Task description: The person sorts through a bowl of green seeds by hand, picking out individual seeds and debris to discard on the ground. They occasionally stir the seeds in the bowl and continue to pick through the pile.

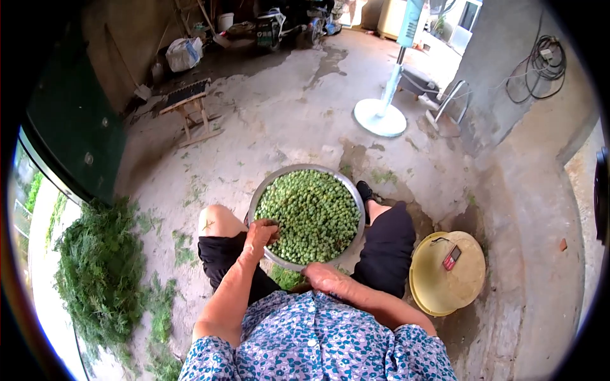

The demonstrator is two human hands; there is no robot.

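A wide metal basin point(255, 198) full of small, knobbly green cones or berries point(311, 213) sits between my knees. My left hand point(262, 233) is over its near left rim, fingers curled inward. Whatever those fingers may hold is too small to make out. Close to the near rim, low in front of my body, is my right hand point(323, 278). Its back faces me and its fingers are mostly hidden. A bit of feathery greenery point(286, 277) shows just below the basin, between the two hands.
Cut green branches point(101, 270) are heaped on the left. At right, a yellow bucket point(422, 295) carries a lid with a small red device point(452, 258) on it. Ahead stand a fan on a round white base point(380, 118) and a small wooden stool point(190, 105).
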